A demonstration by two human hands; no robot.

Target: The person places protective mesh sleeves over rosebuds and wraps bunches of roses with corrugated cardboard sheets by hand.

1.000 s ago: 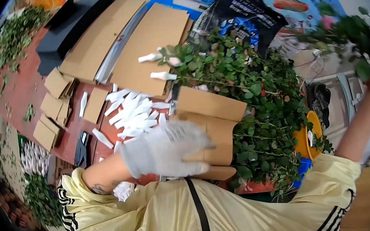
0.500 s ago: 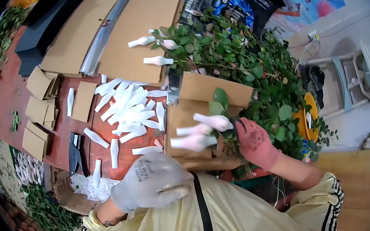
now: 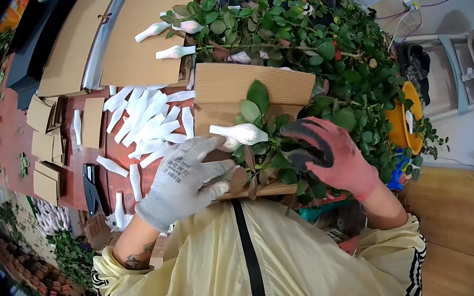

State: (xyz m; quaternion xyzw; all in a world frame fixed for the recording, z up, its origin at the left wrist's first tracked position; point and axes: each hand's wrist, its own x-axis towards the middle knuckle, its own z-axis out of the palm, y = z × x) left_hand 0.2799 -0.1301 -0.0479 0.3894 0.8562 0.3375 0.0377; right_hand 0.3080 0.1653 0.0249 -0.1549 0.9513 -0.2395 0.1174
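Netted rose buds [image 3: 247, 134] in white foam sleeves lie with leafy stems over a cardboard wrap [image 3: 253, 84] in front of me. My left hand [image 3: 187, 178], in a grey-white glove, reaches in from the left. Its fingers are apart at the buds and leaves; whether they touch is unclear. To the right, my right hand [image 3: 333, 157] wears a red glove with a black palm. Its thumb and fingers curve apart beside the rose stems, with nothing visibly held. Rose leaves [image 3: 258, 95] stick up above the buds. Foliage hides part of the stems.
White foam net sleeves [image 3: 144, 115] are piled on the red table [image 3: 68, 169]. A black stapler [image 3: 91, 186] lies left of them. More leafy roses [image 3: 305, 27] heap up behind and right. Cardboard sheets [image 3: 140, 35] lie at the back, and a yellow round object [image 3: 405, 121] is at right.
My left hand has come up and forward from my body to the buds, its fingers spreading. My right hand has loosened from the stems. The buds now lie lower on the wrap. The view has shifted.
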